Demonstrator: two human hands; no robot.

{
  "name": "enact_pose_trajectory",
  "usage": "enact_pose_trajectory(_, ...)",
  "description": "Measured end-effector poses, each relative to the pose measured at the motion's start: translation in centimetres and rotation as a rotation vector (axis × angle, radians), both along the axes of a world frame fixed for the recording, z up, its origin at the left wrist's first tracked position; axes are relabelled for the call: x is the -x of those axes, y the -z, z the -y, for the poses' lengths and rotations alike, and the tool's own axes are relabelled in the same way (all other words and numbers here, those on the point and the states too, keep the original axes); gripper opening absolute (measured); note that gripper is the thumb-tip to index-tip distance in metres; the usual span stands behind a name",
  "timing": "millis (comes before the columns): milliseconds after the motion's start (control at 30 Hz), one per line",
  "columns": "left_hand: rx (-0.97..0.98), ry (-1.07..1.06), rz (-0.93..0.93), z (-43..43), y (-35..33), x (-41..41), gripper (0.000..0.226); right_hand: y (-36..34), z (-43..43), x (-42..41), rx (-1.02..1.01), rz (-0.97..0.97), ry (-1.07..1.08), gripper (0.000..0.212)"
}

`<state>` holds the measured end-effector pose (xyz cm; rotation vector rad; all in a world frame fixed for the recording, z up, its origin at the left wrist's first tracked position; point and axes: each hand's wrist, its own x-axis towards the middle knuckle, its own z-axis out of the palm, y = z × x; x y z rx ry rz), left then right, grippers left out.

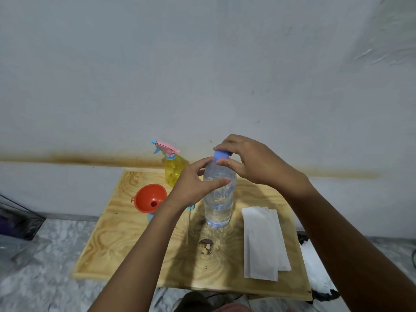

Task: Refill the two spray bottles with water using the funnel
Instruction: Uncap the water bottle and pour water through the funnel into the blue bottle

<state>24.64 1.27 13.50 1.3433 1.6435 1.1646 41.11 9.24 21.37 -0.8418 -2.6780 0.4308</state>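
Observation:
A clear plastic water bottle (pixel 218 199) with a blue cap (pixel 221 154) stands upright mid-table. My left hand (pixel 193 185) grips its upper body. My right hand (pixel 247 161) pinches the blue cap from above. A yellow spray bottle (pixel 173 170) with a pink and blue trigger head stands at the back of the table. An orange funnel (pixel 150 197) sits in a blue object at the left; that object is mostly hidden by the funnel and my left forearm. A thin straw-like tube (pixel 188 224) with a blue piece lies beside my left arm.
The wooden plywood table (pixel 108 239) stands against a stained grey wall. A folded white tissue (pixel 262 242) lies on its right side. A dark knot marks the wood near the front. Marbled floor surrounds the table, with a dark bag at far left.

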Motion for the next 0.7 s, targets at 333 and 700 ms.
enact_pose_trajectory(333,-0.014,0.024,0.039,0.3,-0.2,-0.1,0.051,-0.7,0.3,1.3,-0.140,0.078,0.223,0.043)
enact_pose_trajectory(700,-0.025,0.030,0.051,0.2,0.0,0.1,0.054,-1.6,-0.9,1.2,-0.073,0.136,0.113,0.058)
